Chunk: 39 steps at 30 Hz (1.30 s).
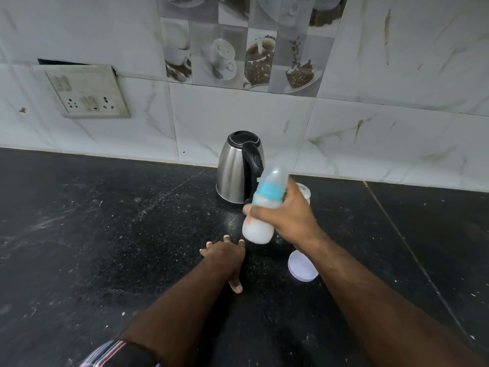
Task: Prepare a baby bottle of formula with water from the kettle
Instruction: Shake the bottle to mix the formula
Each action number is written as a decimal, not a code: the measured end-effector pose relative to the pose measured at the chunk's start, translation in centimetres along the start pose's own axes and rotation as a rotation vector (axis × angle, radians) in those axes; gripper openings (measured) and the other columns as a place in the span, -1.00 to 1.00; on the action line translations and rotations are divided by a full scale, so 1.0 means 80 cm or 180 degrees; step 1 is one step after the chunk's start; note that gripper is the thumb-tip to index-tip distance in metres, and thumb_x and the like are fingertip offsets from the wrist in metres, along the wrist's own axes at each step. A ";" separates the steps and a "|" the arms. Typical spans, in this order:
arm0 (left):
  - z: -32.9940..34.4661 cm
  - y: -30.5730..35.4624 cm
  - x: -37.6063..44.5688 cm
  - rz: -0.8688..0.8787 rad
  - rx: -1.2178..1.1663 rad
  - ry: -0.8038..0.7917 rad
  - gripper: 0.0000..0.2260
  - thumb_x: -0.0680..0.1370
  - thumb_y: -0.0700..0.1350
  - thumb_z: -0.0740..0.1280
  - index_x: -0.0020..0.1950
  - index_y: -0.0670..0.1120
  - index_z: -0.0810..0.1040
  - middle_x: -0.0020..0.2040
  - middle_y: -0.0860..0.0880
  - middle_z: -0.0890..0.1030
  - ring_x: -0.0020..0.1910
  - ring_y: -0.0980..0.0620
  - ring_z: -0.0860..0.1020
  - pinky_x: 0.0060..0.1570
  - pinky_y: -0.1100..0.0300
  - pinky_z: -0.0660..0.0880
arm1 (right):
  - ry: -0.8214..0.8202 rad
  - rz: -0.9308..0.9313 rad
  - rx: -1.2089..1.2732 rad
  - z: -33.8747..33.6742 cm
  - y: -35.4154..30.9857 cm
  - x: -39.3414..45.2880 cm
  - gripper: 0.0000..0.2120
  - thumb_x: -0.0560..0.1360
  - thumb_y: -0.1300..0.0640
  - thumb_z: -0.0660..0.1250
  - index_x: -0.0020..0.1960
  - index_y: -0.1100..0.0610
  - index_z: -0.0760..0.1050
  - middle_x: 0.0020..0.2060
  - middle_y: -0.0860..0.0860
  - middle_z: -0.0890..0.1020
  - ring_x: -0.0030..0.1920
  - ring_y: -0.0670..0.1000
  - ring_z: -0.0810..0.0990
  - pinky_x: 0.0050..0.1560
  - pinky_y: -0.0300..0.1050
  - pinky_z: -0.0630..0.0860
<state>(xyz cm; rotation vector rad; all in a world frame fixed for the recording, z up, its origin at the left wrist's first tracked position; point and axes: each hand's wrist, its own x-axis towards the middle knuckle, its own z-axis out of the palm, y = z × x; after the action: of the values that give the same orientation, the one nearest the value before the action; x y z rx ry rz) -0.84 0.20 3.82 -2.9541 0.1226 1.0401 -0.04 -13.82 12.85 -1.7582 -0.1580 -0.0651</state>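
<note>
My right hand [288, 215] grips a baby bottle [260, 229] above the black counter, tilted with its blue collar and clear cap toward the upper right. White milky liquid fills the bottle's lower part, and the bottle looks motion-blurred. My left hand [225, 256] lies flat on the counter just below the bottle, fingers spread and holding nothing. A steel kettle [232, 170] with a black lid and handle stands behind the bottle near the wall. A small jar [304, 192] is partly hidden behind my right hand.
A round white lid [301, 268] lies on the black stone counter [105, 234] to the right of my left hand. A switch and socket plate [87, 92] is on the tiled wall at the left. White powder specks dot the counter.
</note>
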 end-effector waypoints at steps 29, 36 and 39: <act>0.000 -0.001 0.000 0.0004 -0.0058 -0.0008 0.19 0.39 0.05 0.65 0.71 0.02 -0.19 0.70 -0.25 -0.11 0.59 -0.51 0.10 0.44 -0.50 0.23 | 0.0945 -0.0372 0.1274 -0.013 -0.006 0.033 -0.36 0.14 -0.04 0.64 0.12 0.08 0.45 -0.14 -0.06 0.68 -0.18 -0.05 0.68 -0.15 -0.08 0.64; 0.004 -0.001 0.012 0.0005 0.0041 0.0004 0.23 0.37 0.08 0.66 0.70 0.02 -0.20 0.69 -0.27 -0.13 0.58 -0.53 0.11 0.42 -0.52 0.25 | 0.0488 -0.0184 0.0791 -0.009 0.008 0.023 -0.37 0.14 -0.06 0.68 0.12 0.05 0.51 -0.07 0.02 0.69 -0.08 0.06 0.71 -0.11 0.02 0.67; 0.006 0.001 0.015 -0.0051 0.0029 -0.0039 0.23 0.36 0.08 0.66 0.70 0.03 -0.21 0.70 -0.24 -0.15 0.58 -0.54 0.08 0.42 -0.57 0.18 | 0.0289 0.0065 0.0902 -0.005 0.011 0.019 -0.37 0.10 -0.06 0.67 0.08 0.09 0.55 -0.11 0.02 0.71 -0.11 0.04 0.71 -0.09 0.06 0.69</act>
<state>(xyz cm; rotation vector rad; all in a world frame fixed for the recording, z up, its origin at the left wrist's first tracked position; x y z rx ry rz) -0.22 0.05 2.70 -2.9352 0.1028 1.0527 1.64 -14.29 12.28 -1.4710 -0.0786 -0.1025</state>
